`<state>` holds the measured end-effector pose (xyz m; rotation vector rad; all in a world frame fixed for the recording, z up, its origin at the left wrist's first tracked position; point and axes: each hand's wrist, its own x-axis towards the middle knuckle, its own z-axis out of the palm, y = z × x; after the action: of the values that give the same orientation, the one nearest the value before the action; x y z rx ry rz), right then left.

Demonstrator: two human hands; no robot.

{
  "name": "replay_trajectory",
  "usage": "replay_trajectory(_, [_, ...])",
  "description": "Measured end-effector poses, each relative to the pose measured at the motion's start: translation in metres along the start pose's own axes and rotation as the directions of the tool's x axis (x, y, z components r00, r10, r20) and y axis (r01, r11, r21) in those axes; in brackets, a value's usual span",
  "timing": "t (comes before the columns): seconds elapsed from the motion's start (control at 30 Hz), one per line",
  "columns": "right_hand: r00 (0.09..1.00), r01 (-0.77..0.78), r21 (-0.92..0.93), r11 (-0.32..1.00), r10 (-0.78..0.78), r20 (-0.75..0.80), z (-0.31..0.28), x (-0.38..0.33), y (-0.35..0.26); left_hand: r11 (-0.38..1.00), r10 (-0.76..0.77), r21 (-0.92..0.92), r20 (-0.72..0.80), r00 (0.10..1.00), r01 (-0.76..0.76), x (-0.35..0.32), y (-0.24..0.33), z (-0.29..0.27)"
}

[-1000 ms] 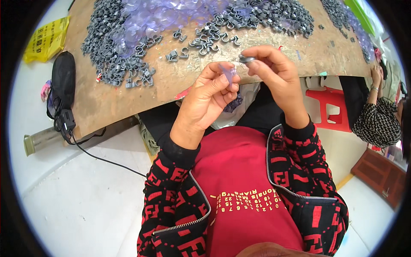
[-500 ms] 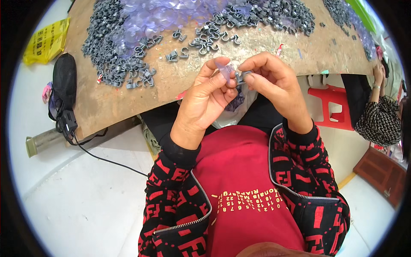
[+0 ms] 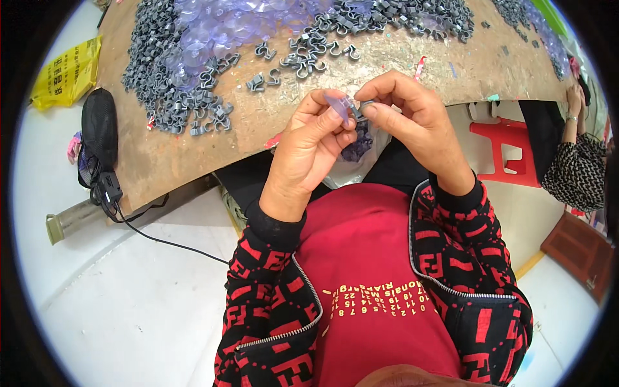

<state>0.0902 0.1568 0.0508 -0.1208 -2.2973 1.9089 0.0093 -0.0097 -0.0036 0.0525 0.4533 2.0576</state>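
Clip [image 3: 360, 109] moved nearer suction cup [image 3: 338, 107]; bag [image 3: 345, 173] holds purple pieces [image 3: 356, 151].

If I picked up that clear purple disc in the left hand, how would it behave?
The clear purple disc looks thin, so probably bendy. It is small enough for the left hand to pinch, so likely light. Similar pieces heaped on the table look glossy, so perhaps slippery.
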Motion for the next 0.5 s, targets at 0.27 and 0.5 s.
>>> replay_trajectory(0.27, [0.990,0.124,-0.167,0.978,-0.132,-0.038,0.006,0.003,0.019,0.693,0.356,0.679,-0.032,0.934,-0.241,-0.002,0.006,0.013])
replay_trajectory(0.5, [0.966,0.184,-0.222,0.958,-0.217,-0.138,0.019,0.024,0.062,0.247,0.399,0.954,0.058,0.915,-0.168,0.017,0.028,-0.004])
